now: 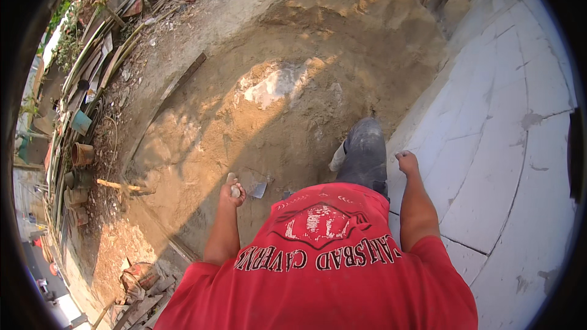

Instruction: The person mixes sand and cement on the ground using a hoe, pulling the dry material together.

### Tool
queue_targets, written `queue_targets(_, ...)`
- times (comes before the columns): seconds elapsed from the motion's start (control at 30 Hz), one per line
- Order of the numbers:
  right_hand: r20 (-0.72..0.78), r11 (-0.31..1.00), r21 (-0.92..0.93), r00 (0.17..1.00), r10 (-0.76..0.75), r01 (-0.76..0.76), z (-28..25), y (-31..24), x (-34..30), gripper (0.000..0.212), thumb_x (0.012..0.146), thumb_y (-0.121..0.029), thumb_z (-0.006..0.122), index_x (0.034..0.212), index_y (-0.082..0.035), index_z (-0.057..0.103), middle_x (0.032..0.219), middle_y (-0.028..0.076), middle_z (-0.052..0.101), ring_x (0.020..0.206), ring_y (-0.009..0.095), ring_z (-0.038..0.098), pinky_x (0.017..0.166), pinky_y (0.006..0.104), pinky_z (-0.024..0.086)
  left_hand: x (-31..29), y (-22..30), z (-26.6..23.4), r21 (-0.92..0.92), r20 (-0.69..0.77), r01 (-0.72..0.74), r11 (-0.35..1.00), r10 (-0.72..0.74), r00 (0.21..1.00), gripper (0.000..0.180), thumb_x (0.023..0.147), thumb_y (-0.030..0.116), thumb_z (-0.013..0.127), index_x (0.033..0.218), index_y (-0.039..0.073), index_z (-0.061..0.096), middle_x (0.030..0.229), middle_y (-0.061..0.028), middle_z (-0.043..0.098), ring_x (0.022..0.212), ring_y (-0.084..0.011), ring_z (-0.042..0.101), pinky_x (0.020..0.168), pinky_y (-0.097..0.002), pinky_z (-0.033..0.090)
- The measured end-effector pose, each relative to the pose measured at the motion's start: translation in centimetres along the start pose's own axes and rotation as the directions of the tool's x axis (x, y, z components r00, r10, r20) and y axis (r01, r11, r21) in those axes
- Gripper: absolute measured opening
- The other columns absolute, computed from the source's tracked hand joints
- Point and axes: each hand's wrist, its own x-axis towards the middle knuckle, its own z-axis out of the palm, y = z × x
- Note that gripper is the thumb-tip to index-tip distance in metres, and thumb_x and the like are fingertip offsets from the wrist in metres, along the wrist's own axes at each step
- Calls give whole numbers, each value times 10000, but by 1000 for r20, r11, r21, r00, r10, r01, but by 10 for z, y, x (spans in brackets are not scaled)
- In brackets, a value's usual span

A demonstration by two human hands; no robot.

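Observation:
My left hand (235, 192) is closed around the pale rounded handle of a trowel (259, 190), held in front of my body on the left. Its flat grey blade shows to the right of my fingers, above the sandy ground. On the other side, my right hand (408, 162) is curled closed beside a wall of white blocks (489, 165); no object sticks out of it. Whether its knuckles touch the wall I cannot tell. Under me one dark trouser leg (365, 153) reaches forward over the sand.
A broad sand heap (342, 55) rises ahead, with a pale patch (272, 85) on it. A long board (165, 98) edges the sand on the left. Beyond it are plant pots (82, 154), piled poles (104, 64) and a yellowish stick (119, 186).

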Motion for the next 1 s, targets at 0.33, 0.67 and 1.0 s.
queue_targets(0.33,48,992,-6,990,-129,130,-12,15,89,355,858,-310,695,1023,3,723,820,145,696,697,231,666,582,383,539,8,-7,-47,-209,16,6,978,-2,1000,113,893,91,639,939,64,539,682,-27,571,550,-137,575,477,-241,537)
queue_targets(0.67,212,991,-91,974,-78,99,-82,82,245,380,841,-331,682,1004,10,723,941,198,719,865,331,688,793,419,538,-105,-49,139,-89,-157,-139,986,123,980,120,930,126,557,1015,70,494,678,-29,541,553,-131,560,446,-229,498)
queue_targets(1.0,488,958,-174,865,-118,229,-145,75,528,329,843,-331,645,957,-39,742,979,201,715,953,363,677,844,423,515,-273,-163,486,381,-323,-184,906,317,892,135,910,173,638,921,55,572,719,-42,588,520,-130,554,436,-257,469)
